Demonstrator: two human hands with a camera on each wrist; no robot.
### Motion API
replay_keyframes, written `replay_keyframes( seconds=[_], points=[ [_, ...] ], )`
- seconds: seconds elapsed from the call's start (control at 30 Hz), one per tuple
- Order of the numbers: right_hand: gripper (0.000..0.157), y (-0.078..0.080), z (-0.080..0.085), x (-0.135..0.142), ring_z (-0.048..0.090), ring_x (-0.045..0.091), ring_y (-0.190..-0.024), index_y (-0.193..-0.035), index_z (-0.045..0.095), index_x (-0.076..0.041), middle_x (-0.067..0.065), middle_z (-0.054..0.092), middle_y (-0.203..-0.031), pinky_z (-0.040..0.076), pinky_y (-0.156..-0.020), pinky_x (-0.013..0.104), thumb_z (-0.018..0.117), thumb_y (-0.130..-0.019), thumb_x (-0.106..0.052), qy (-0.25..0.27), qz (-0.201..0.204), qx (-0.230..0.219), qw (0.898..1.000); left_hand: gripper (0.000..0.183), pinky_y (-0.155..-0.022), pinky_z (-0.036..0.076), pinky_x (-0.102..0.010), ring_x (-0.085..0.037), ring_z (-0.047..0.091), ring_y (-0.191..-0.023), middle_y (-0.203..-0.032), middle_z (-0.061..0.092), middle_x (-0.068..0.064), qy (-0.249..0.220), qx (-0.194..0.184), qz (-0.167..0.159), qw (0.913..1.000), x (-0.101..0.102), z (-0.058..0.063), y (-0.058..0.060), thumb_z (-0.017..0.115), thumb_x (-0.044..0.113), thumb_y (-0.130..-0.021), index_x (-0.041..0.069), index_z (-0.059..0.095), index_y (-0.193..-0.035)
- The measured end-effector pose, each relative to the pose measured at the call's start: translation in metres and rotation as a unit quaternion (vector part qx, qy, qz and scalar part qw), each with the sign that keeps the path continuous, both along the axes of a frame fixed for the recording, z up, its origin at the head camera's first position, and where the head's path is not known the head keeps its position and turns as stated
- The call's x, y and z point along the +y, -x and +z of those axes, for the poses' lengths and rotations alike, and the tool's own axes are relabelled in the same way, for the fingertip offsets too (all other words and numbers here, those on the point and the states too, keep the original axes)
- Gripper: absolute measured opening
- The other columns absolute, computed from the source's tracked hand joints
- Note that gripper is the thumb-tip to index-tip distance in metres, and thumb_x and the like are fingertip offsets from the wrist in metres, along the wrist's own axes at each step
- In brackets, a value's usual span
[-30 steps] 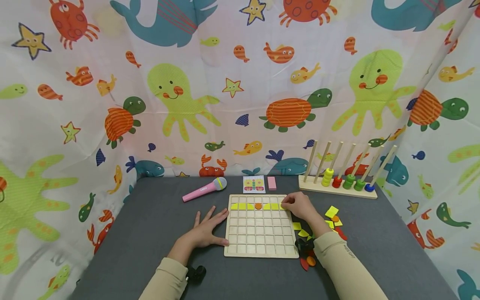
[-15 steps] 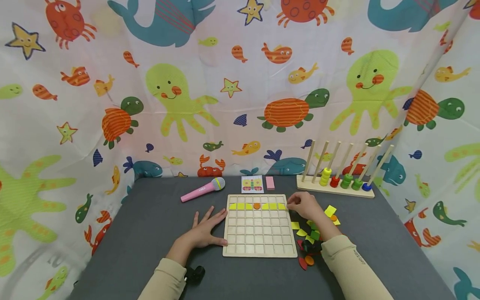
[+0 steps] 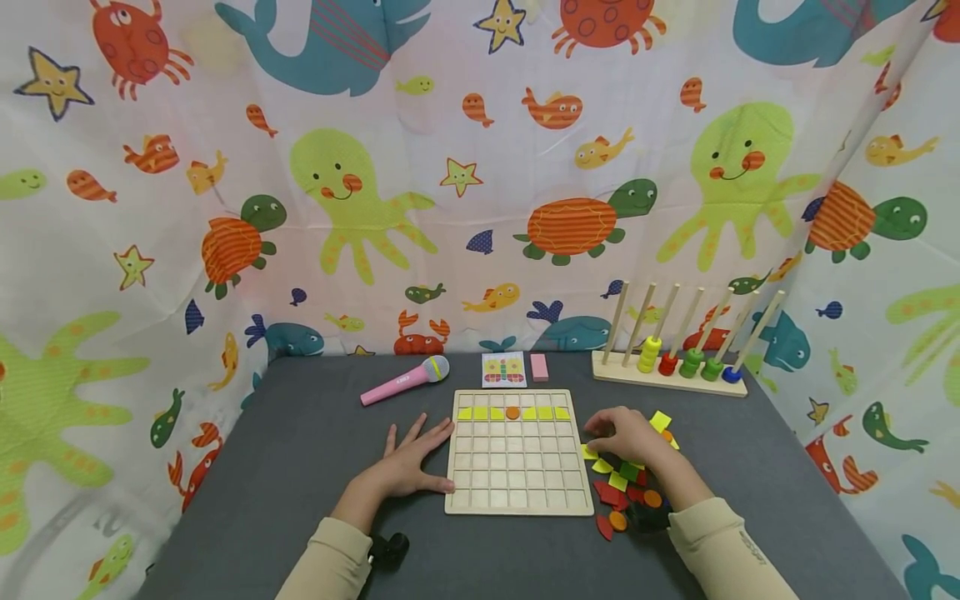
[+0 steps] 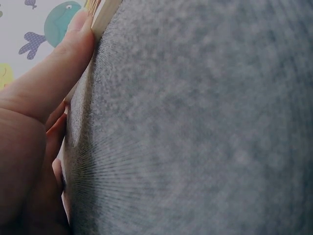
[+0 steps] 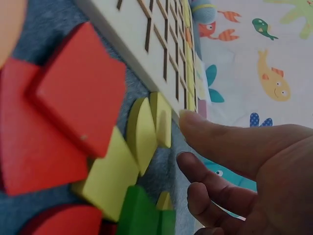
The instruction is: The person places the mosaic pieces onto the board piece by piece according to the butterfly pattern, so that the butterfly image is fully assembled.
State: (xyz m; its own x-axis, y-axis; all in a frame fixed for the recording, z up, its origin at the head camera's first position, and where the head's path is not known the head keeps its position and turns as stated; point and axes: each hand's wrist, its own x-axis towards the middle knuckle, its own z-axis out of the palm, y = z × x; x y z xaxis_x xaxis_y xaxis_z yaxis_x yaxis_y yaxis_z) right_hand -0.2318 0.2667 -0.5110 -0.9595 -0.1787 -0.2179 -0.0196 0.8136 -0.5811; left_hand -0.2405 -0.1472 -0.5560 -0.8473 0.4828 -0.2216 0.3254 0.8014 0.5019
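A wooden grid board (image 3: 521,472) lies on the table; its second row holds several yellow tiles (image 3: 481,413) with an orange disc (image 3: 513,412) in the middle. My left hand (image 3: 411,463) rests along the board's left edge, fingers spread and thumb touching the lower left side. To the right of the board, my right hand (image 3: 626,435) hovers over loose wooden pieces. In the right wrist view its thumb and fingers stand apart with nothing between them. Beside them lie yellow pieces (image 5: 142,134), green pieces (image 5: 134,213) and red pieces (image 5: 80,90).
Behind the board are a picture card (image 3: 503,370), a pink block (image 3: 539,367) and a pink toy microphone (image 3: 401,382). At the back right stands a wooden peg rack (image 3: 675,379) with coloured rings. A patterned cloth (image 3: 450,250) hangs behind the grey table (image 3: 300,450).
My right hand has left the yellow tile at the right end of the second row and moved right and nearer, over the loose pieces. My left hand stays against the board.
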Motion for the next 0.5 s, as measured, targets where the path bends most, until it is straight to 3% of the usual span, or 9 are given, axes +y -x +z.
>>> replay_keyframes(
  seconds=[0.5],
  points=[
    [0.02, -0.0055, -0.0045, 0.0055, 0.055, 0.018, -0.078, -0.097, 0.072, -0.011, 0.0, 0.065, -0.086, 0.051, -0.072, 0.034, 0.084, -0.083, -0.019, -0.003, 0.016, -0.022, 1.0, 0.109, -0.114, -0.018, -0.071, -0.03, -0.006, -0.158, -0.169, 0.017, 0.011, -0.003, -0.003, 0.0, 1.0, -0.0008, 0.0001, 0.0004, 0.076, 0.069, -0.073, 0.035, 0.023, -0.161]
  ],
)
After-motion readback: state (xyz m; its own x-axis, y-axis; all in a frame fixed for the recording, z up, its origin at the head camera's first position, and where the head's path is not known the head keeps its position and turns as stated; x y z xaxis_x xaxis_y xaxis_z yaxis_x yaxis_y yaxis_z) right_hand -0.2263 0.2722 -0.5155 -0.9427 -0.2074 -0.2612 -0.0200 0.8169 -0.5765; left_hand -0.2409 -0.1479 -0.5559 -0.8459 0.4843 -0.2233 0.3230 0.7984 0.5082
